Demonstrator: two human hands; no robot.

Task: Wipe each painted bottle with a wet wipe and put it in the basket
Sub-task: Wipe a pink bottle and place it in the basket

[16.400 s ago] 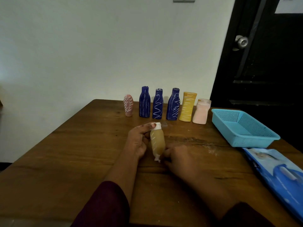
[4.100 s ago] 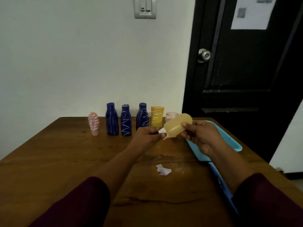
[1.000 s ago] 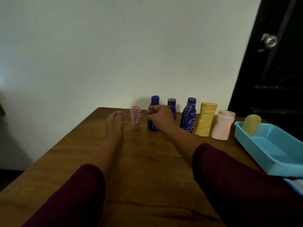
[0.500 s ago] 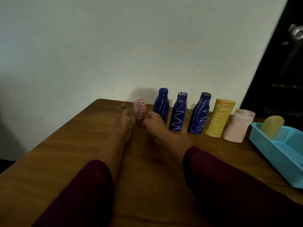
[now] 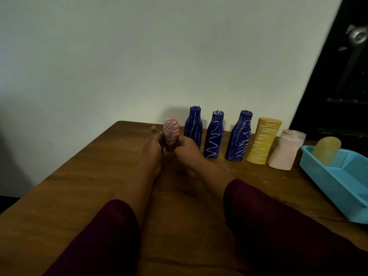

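A small pink bottle point(image 5: 171, 134) with white squiggles stands at the left end of the row on the wooden table point(image 5: 79, 196). My left hand point(image 5: 154, 145) holds it from the left and my right hand point(image 5: 186, 147) grips it from the right. Further right stand three blue bottles point(image 5: 214, 136), a yellow bottle point(image 5: 262, 142) and a pale pink jar point(image 5: 285, 150), all with white lines. A tan bottle point(image 5: 326, 150) leans inside the blue basket point(image 5: 342, 188) at the right.
A white wall rises close behind the row of bottles. A black door with a metal knob point(image 5: 358, 35) is at the far right. The table's left edge runs diagonally toward me.
Both hands have closed in around the pink bottle, which now sits between them. The camera has moved closer and turned slightly left.
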